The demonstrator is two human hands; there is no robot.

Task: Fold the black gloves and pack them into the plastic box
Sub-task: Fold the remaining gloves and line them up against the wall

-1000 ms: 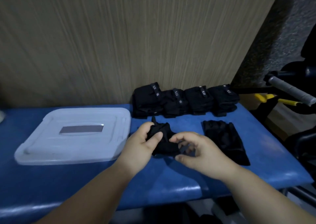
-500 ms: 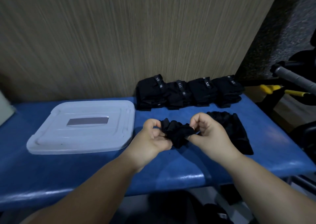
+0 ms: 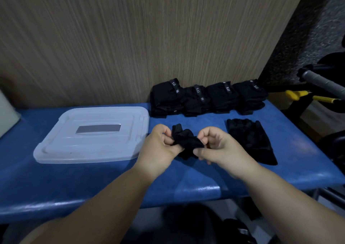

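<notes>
A crumpled black glove (image 3: pixel 186 143) is bunched between both hands just above the blue bench (image 3: pixel 93 184). My left hand (image 3: pixel 160 148) pinches its left side with curled fingers, and my right hand (image 3: pixel 216 148) grips its right side. A second black glove (image 3: pixel 250 141) lies flat on the bench to the right. The translucent plastic box (image 3: pixel 93 137) sits to the left with its lid on, a grey label at its middle. Several folded black glove bundles (image 3: pixel 207 98) with white-lettered straps line the wall behind.
A wood-grain wall panel (image 3: pixel 130 38) backs the bench. To the right stand a grey-handled bar (image 3: pixel 321 79) and yellow-handled parts (image 3: pixel 296 94) of dark equipment. The bench's front edge runs below my forearms. A pale object (image 3: pixel 7 113) shows at the far left edge.
Both hands have closed onto the glove from either side and bunched it tighter. The view has tilted down a little, so the bench things sit higher in frame.
</notes>
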